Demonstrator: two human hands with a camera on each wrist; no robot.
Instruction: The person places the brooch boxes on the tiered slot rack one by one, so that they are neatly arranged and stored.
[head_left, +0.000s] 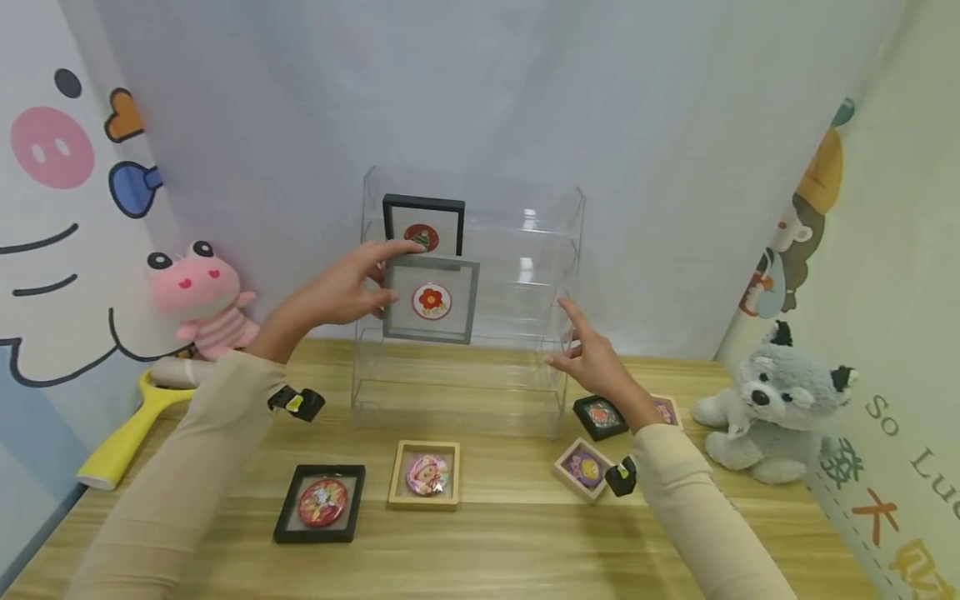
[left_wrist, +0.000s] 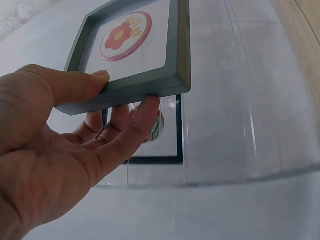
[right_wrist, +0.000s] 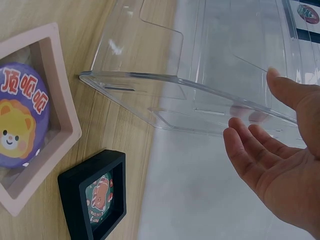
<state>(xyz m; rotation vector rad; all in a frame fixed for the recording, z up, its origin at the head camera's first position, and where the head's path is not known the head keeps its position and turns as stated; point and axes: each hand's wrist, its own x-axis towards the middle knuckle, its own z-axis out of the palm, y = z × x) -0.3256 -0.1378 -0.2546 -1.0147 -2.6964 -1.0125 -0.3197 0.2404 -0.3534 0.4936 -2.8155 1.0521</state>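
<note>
A grey square frame [head_left: 471, 312] with a red flower badge is upright against the front of a clear tiered rack [head_left: 465, 392]. My left hand [head_left: 337, 287] pinches it by its left side, thumb in front and fingers behind, as the left wrist view shows. A black frame [head_left: 425, 200] with a round red badge stands on a higher tier behind it. My right hand [head_left: 596, 358] is at the rack's right side, fingers loosely bent and thumb apart from them. In the right wrist view its fingertips [right_wrist: 235, 125] are right by the clear side panel.
On the table lie a black frame with a red badge [head_left: 281, 525], a wooden frame [head_left: 397, 496], a pale pink frame [head_left: 566, 475] and a small black frame [head_left: 600, 433]. A pink plush frog [head_left: 191, 292] and yellow-handled roller [head_left: 123, 437] sit left, a grey plush dog [head_left: 772, 408] right.
</note>
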